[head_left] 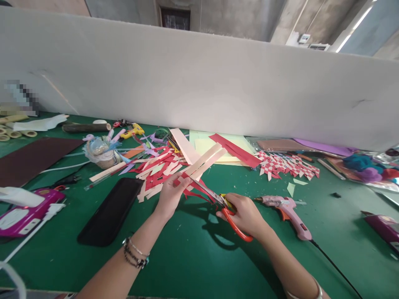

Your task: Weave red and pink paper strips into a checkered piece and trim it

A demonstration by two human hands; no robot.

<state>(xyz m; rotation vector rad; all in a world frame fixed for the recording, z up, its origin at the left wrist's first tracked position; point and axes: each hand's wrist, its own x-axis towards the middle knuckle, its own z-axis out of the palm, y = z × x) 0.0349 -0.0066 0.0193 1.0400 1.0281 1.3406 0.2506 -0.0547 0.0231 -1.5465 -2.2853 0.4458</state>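
Note:
My left hand point(171, 194) pinches a small weave of paper strips point(204, 162), pale pink lengths reaching up and away and red ones hanging down to the right. My right hand point(245, 214) is wrapped round a pair of scissors point(235, 227) with orange and yellow handles. Its blades point up and left to the paper beside my left fingers; whether they are cutting cannot be made out. Behind my left hand lies a heap of loose red and pink paper strips point(156, 170). Finished-looking red-and-pink checkered paper pieces point(280, 164) lie further right.
A pink glue gun point(288, 211) lies right of my right hand, its cord running to the front. A black pouch point(110, 211) is at left, near a purple power strip point(26, 211). Yellow paper sheets point(224, 145) and a red sheet point(235, 150) lie before the white partition point(199, 79).

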